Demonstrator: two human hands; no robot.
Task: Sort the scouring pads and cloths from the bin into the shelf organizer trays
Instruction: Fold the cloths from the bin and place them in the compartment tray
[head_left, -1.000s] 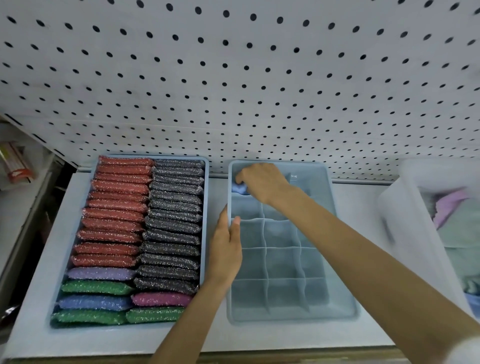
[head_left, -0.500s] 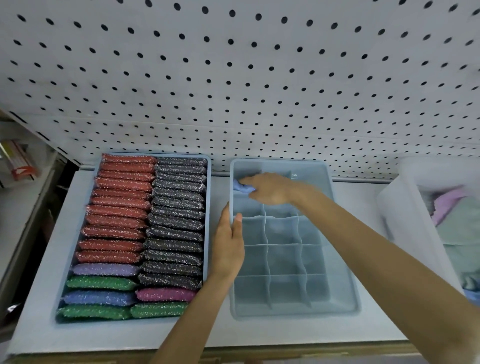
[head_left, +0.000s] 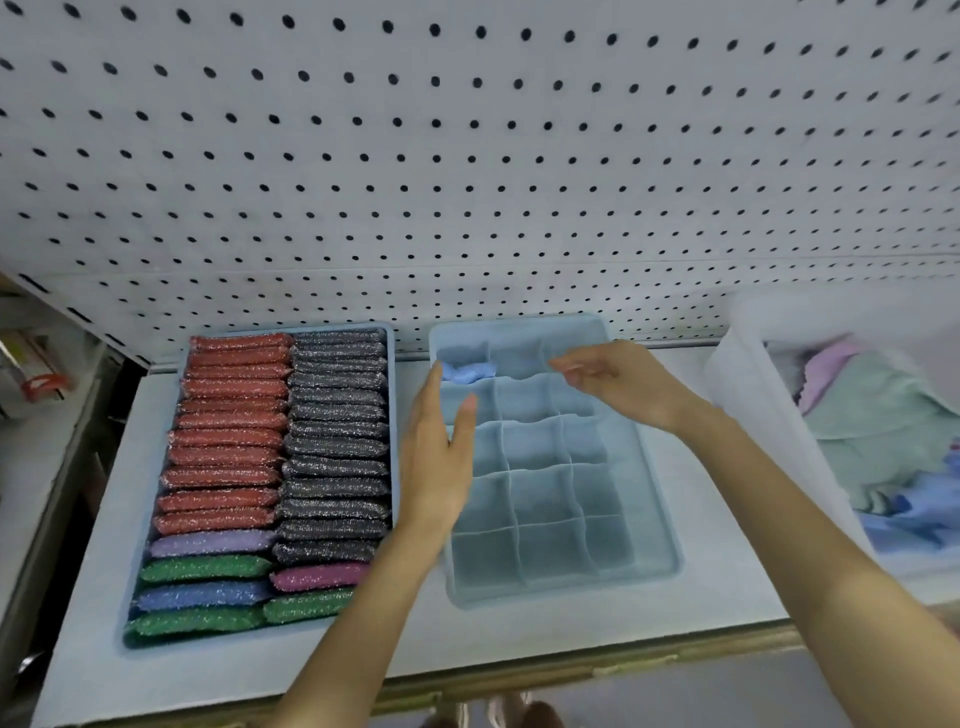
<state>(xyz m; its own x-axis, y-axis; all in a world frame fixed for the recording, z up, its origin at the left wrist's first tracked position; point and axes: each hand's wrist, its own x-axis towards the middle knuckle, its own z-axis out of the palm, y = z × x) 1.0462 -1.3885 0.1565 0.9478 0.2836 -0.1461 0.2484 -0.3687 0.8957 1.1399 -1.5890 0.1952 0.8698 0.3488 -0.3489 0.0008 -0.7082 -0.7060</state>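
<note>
Head cam, only view there is: two trays sit side by side on the shelf (head_left: 519, 634) under a pegboard (head_left: 467, 156). The pad tray (head_left: 392, 364) at 9 o'clock is packed in two columns. I count roughly 11 red pads (head_left: 234, 389) and 13 dark grey pads (head_left: 337, 447), plus 3 green, 1 purple, 1 blue and 1 pink at the near end. The divided tray (head_left: 561, 592) beside it has 15 compartments, 3 across by 5 deep. Exactly one blue cloth (head_left: 467, 371) is in it, in the 11 o'clock corner compartment. The left hand (head_left: 436, 462) is at that tray's 9 o'clock rim with fingers straight, thumb spread, nothing in it. Can't tell if it actually touches the rim. The right hand (head_left: 623, 384) hangs over the 1 o'clock end, fingers loosely extended and holding nothing. The bin (head_left: 748, 415) sits at 3 o'clock with green, pink and blue cloths piled in it, too blurry to count.
</note>
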